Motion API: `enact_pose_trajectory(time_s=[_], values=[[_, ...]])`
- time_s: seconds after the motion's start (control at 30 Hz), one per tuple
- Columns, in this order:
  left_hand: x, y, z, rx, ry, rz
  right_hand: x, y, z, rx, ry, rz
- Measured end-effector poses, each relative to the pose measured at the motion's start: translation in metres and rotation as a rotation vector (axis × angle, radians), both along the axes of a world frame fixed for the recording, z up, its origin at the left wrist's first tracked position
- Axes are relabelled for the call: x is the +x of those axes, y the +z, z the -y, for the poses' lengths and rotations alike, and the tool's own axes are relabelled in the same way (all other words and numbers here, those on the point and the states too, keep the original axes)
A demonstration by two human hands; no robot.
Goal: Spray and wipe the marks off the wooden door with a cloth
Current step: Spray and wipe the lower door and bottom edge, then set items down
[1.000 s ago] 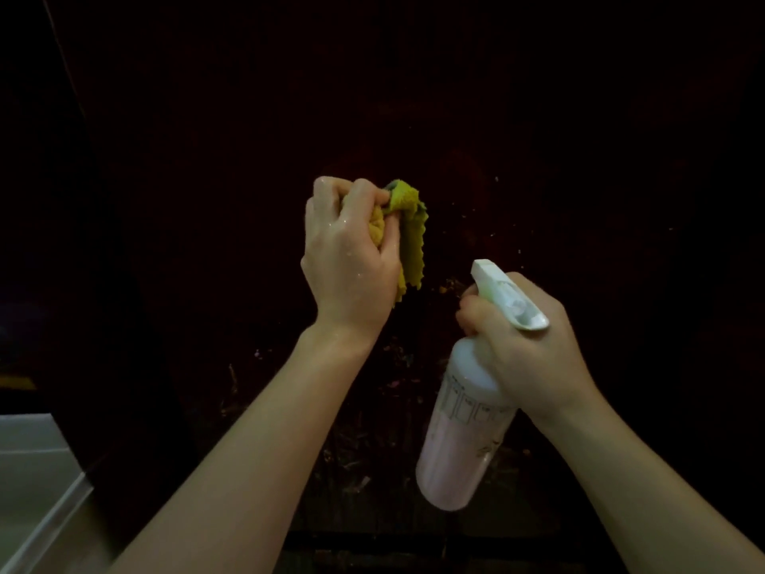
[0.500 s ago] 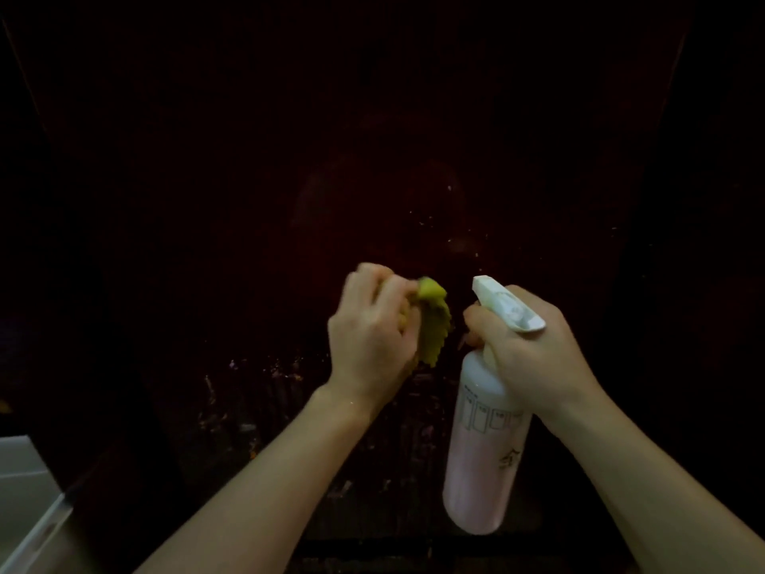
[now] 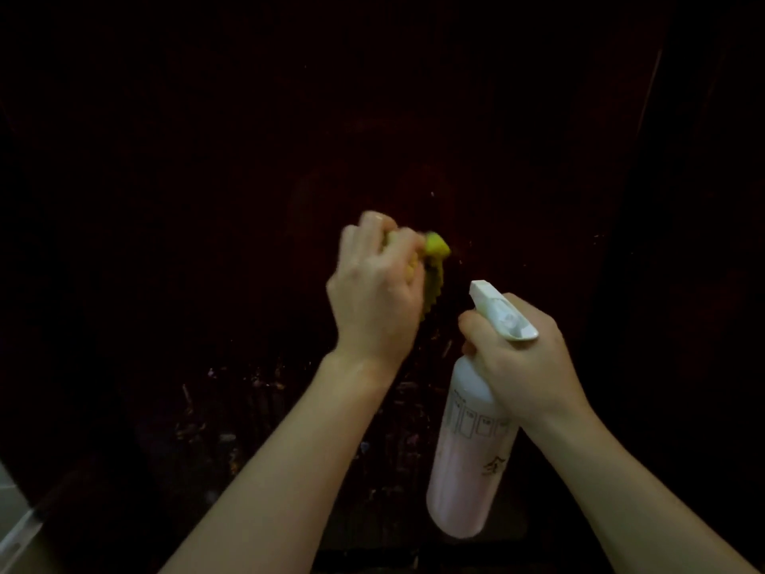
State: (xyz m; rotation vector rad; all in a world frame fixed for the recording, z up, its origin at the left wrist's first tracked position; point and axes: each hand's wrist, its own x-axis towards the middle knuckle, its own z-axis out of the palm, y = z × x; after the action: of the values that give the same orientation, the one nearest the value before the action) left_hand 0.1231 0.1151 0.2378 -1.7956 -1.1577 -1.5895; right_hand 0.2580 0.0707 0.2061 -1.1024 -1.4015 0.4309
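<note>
My left hand (image 3: 374,290) clamped round bunched yellow cloth (image 3: 435,263), pressed to dark wooden door (image 3: 476,118). My right hand (image 3: 523,354) curled round neck of spray bottle (image 3: 472,470), nozzle toward door, held just beside cloth.

Risks: pale marks (image 3: 232,437) sit lower on panel, so wiping this high may miss them. Wet fingers could let bottle slip. Stray trigger squeeze would hit my knuckles.

Writing: row of small boxes printed on bottle, one dark character lower down, possibly Chinese; too dim to read. No brand legible.
</note>
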Motion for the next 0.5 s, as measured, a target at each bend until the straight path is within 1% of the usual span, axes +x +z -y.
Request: enact_pose_trajectory(time_s=[0.07, 0.13, 0.2, 0.27, 0.33, 0.4, 0.5], values=[[0.013, -0.011, 0.002, -0.039, -0.04, -0.109, 0.004, 0.001, 0.001, -0.027, 0.021, 0.009], [0.019, -0.016, 0.004, -0.065, -0.07, -0.114, 0.009, 0.002, 0.001, -0.014, 0.033, 0.009], [0.017, -0.011, 0.002, -0.042, -0.077, 0.01, 0.016, 0.001, 0.0, 0.023, 0.013, 0.003], [0.013, 0.004, -0.002, 0.025, -0.053, 0.189, 0.02, 0.001, 0.001, 0.05, -0.011, -0.013], [0.014, 0.022, -0.006, 0.092, -0.038, 0.305, 0.024, 0.003, 0.001, 0.059, -0.027, -0.018], [0.02, 0.031, -0.008, 0.122, 0.005, 0.297, 0.026, 0.003, 0.001, 0.062, -0.039, -0.017], [0.027, 0.024, -0.011, 0.152, 0.045, 0.169, 0.028, 0.001, 0.001, 0.087, -0.052, -0.001]])
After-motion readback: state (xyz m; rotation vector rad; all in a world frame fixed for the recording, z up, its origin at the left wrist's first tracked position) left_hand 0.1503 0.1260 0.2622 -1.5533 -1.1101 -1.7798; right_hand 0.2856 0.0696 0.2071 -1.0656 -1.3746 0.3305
